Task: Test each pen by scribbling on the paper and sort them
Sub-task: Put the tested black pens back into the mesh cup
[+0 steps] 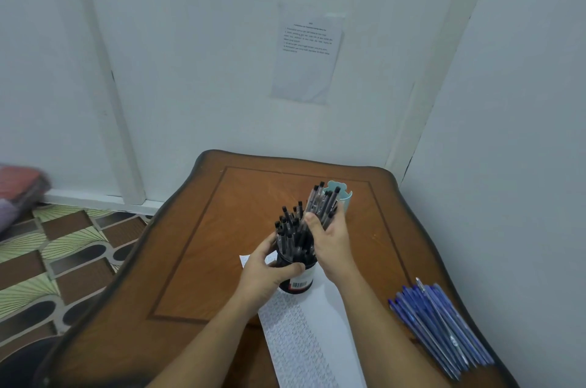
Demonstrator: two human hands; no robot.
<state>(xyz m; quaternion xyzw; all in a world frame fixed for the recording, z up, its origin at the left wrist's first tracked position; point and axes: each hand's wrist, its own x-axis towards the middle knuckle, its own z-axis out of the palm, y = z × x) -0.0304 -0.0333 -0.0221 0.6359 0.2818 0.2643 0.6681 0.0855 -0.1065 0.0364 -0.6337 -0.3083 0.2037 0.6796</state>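
- Pens with black caps [290, 229] are packed tightly and upright in a dark cup [296, 281] near the middle of the brown worktop [196, 261].
- A second bundle of pens [320, 202] of the same kind is gripped by the right hand [329, 242], just to the right of the cup's mouth and slightly above it. The caps are pointed up and away from the person.
- The dark cup is clasped by the left hand [263, 273]. Its fingers are curled round the cup's left side and the thumb is laid across the front, above a white label with a barcode.
- The two hands are held close together on either side of the cup, each clamped on its own load. The right thumb is set just beside the packed pens.
- Whether the cup's base is resting on the surface or is raised off it cannot be told.
- A pale blue holder [345, 194] is partly hidden behind the bundle in the right hand, farther from the person.
- A long strip of paper [320, 340] is laid beneath the cup and between the forearms, running back toward the person. Its left part is covered with rows of fine scribble, and its right part is left plain.
- A heap of blue pens [440, 324] is laid at the worktop's right edge, beside the right forearm and well apart from both hands.
- A printed sheet [307, 54] is fixed to the pale wall [190, 39] behind the worktop, its text too small to be read.
- A patterned floor [63, 248] is seen to the left.
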